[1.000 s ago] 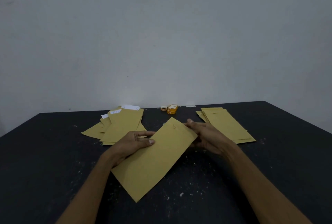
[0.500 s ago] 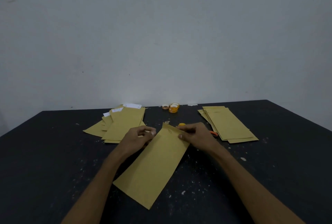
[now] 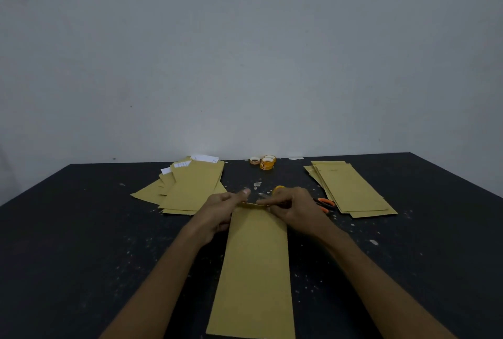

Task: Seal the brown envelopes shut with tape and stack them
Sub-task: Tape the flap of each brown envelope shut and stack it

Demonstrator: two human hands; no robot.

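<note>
both hands (image 3: 261, 209) pinch a long envelope (image 3: 255, 270) (flat brown paper) on speckled table (image 3: 81, 230).

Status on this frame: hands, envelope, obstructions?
Both hands, left and right, pinching envelope top edge. Envelope flat on table. Nothing in the way.

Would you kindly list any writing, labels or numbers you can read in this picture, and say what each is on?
None can be read.
White paper slips poking from the loose pile of brown envelopes: dark marks, too small and blurred.
Orange tape rolls: printing too blurred.
Stacked brown envelopes on the right: faint mark, illegible.
</note>
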